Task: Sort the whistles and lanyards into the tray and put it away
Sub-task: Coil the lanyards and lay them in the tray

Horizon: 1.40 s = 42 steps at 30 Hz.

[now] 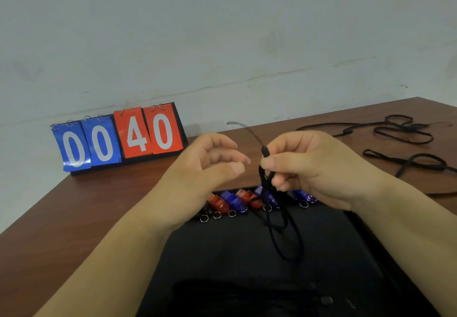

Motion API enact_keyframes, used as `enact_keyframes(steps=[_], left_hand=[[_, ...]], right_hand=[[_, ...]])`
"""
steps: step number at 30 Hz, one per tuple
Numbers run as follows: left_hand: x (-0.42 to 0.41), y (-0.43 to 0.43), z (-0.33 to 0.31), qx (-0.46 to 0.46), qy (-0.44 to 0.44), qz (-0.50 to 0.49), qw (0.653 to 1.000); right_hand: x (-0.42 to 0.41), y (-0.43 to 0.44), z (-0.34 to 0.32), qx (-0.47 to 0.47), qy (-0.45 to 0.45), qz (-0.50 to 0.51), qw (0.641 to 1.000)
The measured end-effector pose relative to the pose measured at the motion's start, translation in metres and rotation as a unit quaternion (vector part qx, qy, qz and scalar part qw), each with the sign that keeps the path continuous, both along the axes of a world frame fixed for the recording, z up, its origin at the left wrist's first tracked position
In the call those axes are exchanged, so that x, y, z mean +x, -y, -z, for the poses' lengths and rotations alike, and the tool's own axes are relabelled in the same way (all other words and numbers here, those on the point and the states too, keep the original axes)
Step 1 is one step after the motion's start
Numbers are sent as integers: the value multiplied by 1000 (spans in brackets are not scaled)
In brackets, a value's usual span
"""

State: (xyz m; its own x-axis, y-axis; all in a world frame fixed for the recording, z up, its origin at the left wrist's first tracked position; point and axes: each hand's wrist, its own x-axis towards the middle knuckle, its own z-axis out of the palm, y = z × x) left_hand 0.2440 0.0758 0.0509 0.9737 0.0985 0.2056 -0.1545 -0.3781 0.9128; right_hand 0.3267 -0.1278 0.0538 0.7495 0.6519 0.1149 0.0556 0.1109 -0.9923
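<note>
Black tray (222, 254) nearest me, whistles (235, 201) lined along far edge. My right hand (314, 163) pinches lanyard (282, 230) at slider bead, loops dangling over tray. Left hand (210, 165) curled, empty. Cord light, limp, tangle-prone, I judge; best held by bunched loops.

Soft, even indoor light, no hard glare, faint shadow beside the scoreboard (118, 138) on the wall (222, 32), black tray (222, 254) swallowing detail toward the bottom edge, lanyard (265, 153) tip smeared by motion blur, mild wide-lens stretch at the edges
</note>
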Motion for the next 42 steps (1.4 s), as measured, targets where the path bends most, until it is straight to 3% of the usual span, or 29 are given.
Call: enact_keyframes(steps=[6,10,16,19,31,38,40,42], left_hand=[[1,13,9,24,-89,135,987],[1,16,7,47,-75,74,993],[1,-4,-2,-21,10,-9,1000],[0,-15,-7,-7,28,-27,999],[-22,-38,-4,168,-174,20,970],[-45,-26,14,144,-167,-27,975],[-50,-25,16,140,-160,-42,976],[-55,-23,18,156,-162,-48,973]], right_hand=[[-1,1,-1,75,-1,-20,997],[3,3,-1,93,0,-14,996],[19,11,1,76,-15,44,996],[27,14,4,52,-2,47,998],[33,16,24,-80,55,-185,978],[24,12,31,-50,-10,-346,937],[23,15,26,-83,24,-357,930],[22,20,20,-173,119,-336,918]])
